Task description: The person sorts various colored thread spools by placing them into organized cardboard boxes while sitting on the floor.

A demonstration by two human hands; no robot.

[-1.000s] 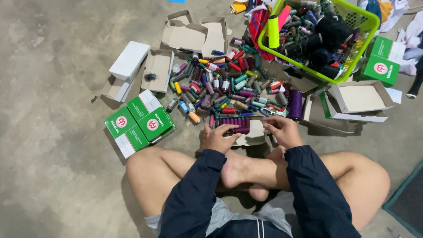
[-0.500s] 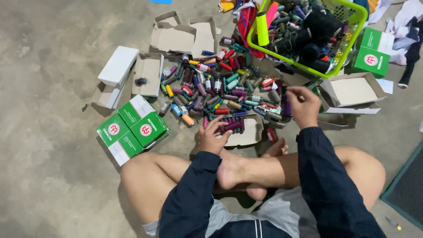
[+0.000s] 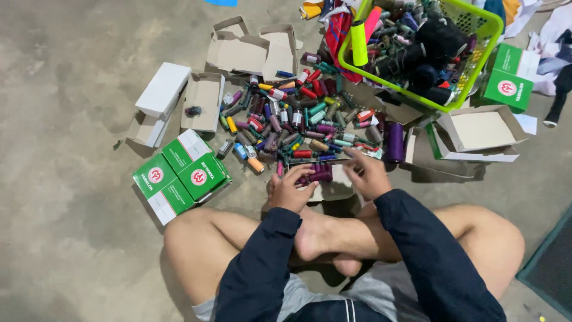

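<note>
Purple spools (image 3: 319,176) lie sideways in small box (image 3: 336,189); left hand (image 3: 291,189) grip clasps box edge; right hand (image 3: 366,175) grip released.

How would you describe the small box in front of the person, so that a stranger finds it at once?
Start at the pile of thread spools on the floor. At its near edge, between both hands, lies a small open box. It alone holds a row of purple spools.

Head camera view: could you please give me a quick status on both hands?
Left hand on maroon spools in small open box. Right hand open, fingers spread above box, holding nothing visible. Loose spool pile crowds box's far side.
</note>
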